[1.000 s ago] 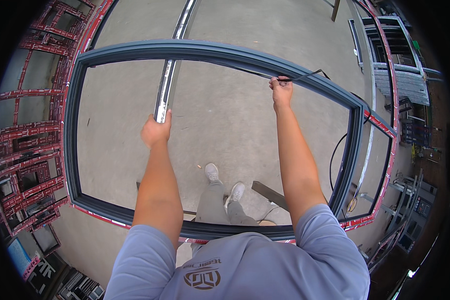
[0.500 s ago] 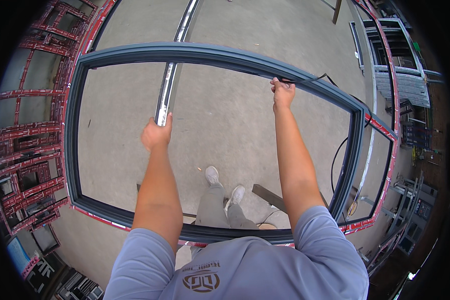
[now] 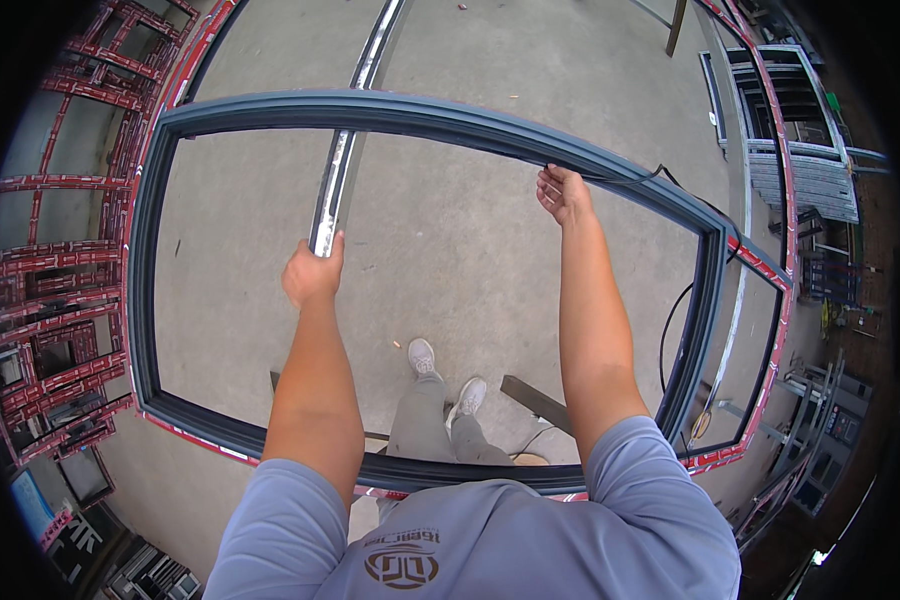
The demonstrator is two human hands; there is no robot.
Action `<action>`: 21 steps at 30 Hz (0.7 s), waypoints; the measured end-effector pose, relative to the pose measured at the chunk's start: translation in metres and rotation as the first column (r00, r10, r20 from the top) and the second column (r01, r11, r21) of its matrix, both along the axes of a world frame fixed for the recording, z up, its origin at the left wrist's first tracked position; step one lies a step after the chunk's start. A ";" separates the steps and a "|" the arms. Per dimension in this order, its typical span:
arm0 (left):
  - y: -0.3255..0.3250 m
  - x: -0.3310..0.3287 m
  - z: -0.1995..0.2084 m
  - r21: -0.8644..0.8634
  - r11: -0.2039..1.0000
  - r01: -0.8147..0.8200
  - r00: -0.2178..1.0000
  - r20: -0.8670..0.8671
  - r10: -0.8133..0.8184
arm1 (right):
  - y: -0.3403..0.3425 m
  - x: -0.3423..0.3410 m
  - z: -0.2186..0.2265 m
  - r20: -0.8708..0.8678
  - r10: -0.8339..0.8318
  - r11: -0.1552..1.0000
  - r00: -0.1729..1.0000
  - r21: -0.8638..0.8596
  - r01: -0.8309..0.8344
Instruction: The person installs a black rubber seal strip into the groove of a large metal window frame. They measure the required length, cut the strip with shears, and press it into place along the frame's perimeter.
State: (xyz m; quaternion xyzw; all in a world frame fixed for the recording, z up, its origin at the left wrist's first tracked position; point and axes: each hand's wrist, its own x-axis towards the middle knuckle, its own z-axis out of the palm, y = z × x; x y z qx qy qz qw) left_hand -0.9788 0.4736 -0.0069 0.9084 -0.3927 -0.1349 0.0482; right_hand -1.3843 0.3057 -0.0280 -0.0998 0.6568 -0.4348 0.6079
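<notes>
A large dark grey window frame with red-and-white film on its outer sides lies level around my forearms. Inside its opening, my left hand is closed around the near end of a long silvery metal bar, which passes under the far rail. At that rail's inner edge, my right hand pinches a thin black rubber strip; its lower fingers are loosely curled. From there the strip rises in a small bend, crosses the right corner and hangs in a loop beside the right rail.
Film-wrapped red frames stand stacked along the left. Another red-edged frame extends beyond mine at the right. Bare metal frames lie farther right. Below the opening are my shoes and a dark beam on the concrete floor.
My right hand has shifted slightly right and down along the far rail, its lower fingers uncurling a little. The strip's bend has moved slightly right. My left hand keeps its grip on the bar.
</notes>
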 end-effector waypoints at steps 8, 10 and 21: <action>-0.002 0.002 -0.001 0.041 0.999 0.011 1.000 -0.014 -0.011 | 0.004 0.013 -0.006 0.002 -0.078 0.996 0.997 -0.043 0.078; -0.002 0.001 0.001 0.038 0.999 0.008 0.999 -0.031 -0.007 | 0.010 0.021 -0.007 0.041 -0.069 0.995 0.997 -0.067 0.072; -0.001 0.000 0.008 0.032 0.999 0.003 1.000 -0.025 -0.002 | 0.006 0.045 -0.021 0.003 -0.087 0.985 0.996 -0.147 0.087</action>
